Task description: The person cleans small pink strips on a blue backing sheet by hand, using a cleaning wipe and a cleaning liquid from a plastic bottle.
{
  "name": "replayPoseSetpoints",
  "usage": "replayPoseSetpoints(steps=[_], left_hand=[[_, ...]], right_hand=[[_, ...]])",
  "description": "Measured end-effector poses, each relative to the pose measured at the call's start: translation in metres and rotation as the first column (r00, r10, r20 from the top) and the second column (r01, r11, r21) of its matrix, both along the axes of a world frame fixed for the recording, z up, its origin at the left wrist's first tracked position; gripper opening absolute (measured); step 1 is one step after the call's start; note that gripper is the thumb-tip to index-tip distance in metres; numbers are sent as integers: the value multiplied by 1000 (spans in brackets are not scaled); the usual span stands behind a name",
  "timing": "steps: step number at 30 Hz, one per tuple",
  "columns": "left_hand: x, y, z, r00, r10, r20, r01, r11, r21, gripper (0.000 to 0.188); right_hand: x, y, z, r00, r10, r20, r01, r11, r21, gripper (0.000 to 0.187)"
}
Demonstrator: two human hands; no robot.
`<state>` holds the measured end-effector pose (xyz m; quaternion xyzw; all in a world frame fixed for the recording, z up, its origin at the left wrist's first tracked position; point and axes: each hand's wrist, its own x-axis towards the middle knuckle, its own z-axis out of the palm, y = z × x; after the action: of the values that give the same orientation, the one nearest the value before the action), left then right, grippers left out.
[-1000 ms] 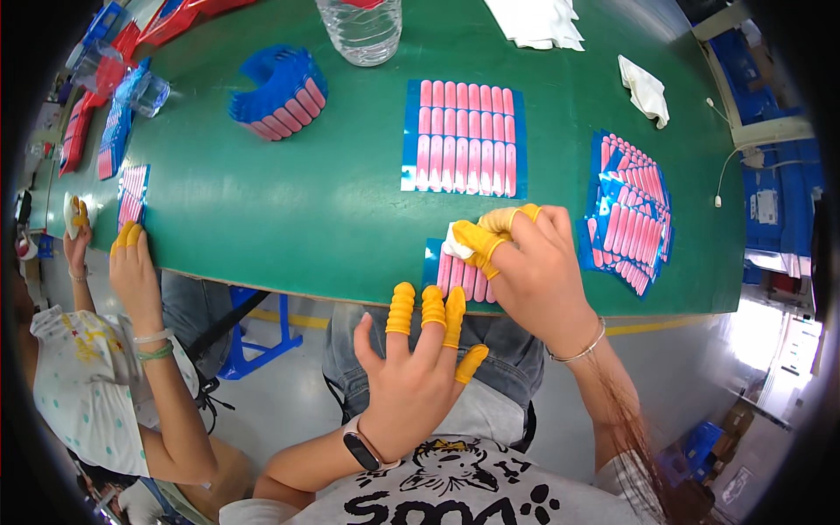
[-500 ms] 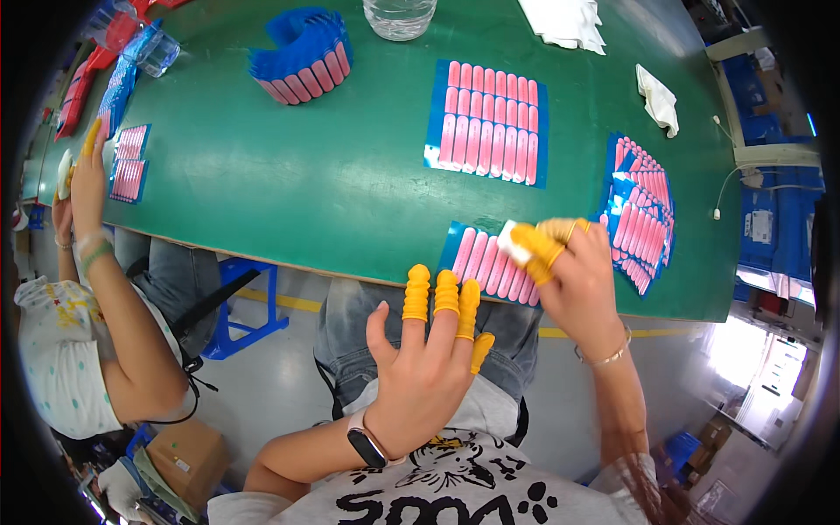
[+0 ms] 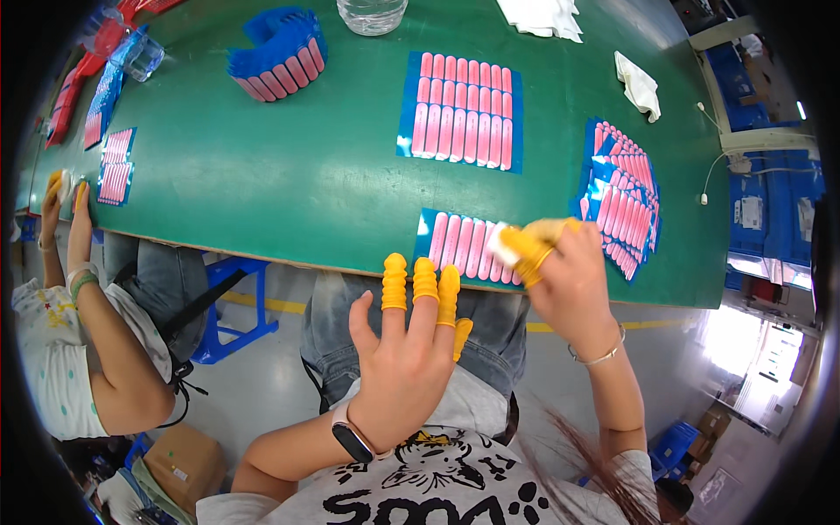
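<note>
My right hand (image 3: pixel 567 284), with yellow finger cots, pinches a small white wipe (image 3: pixel 503 248) against a blue sheet of pink rounded strips (image 3: pixel 451 241) at the table's near edge. Some of the sheet's right end is hidden behind that hand, which is slightly blurred. My left hand (image 3: pixel 407 354) has its cot-covered fingers stretched out at the lower left of the same sheet, holding nothing. Whether its fingertips touch the sheet, I cannot tell. A larger blue sheet with rows of pink strips (image 3: pixel 459 109) lies flat farther back.
An overlapping pile of strip sheets (image 3: pixel 623 206) is at the right. Farther back are a curved standing row of strips (image 3: pixel 280 70), a clear container (image 3: pixel 372 13), white cloths (image 3: pixel 542 16) and a crumpled wipe (image 3: pixel 637 85). A co-worker's hands (image 3: pixel 79 223) are at the left.
The view has shifted slightly, so the table's contents sit farther left. My right hand remains at the sheet with the wipe. The co-worker's hands have drawn back toward the table's near edge.
</note>
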<state>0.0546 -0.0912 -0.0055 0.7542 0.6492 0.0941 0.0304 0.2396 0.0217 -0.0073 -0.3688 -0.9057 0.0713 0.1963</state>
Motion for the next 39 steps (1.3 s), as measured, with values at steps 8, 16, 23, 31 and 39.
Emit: replayPoseSetpoints(steps=[8,16,23,31,39], left_hand=[[2,0,0,1000,-23,3,23,1000,-19,56],[1,-3,-2,1000,-25,5,25,998,-55,54],[-1,-2,1,998,-49,31,52,994,-98,48],[1,1,-1,1000,-14,6,14,999,-50,52],[3,2,-1,1000,-2,12,2,1000,5,53]], right_hand=[[-21,7,2,980,197,-2,-197,979,-54,14],[-41,12,-1,972,234,-38,-236,969,-77,8],[-49,21,-10,946,306,-109,-318,940,-120,9],[-50,21,-5,943,319,-96,-327,941,-85,8],[-22,14,-1,967,249,-60,-253,964,-85,18]])
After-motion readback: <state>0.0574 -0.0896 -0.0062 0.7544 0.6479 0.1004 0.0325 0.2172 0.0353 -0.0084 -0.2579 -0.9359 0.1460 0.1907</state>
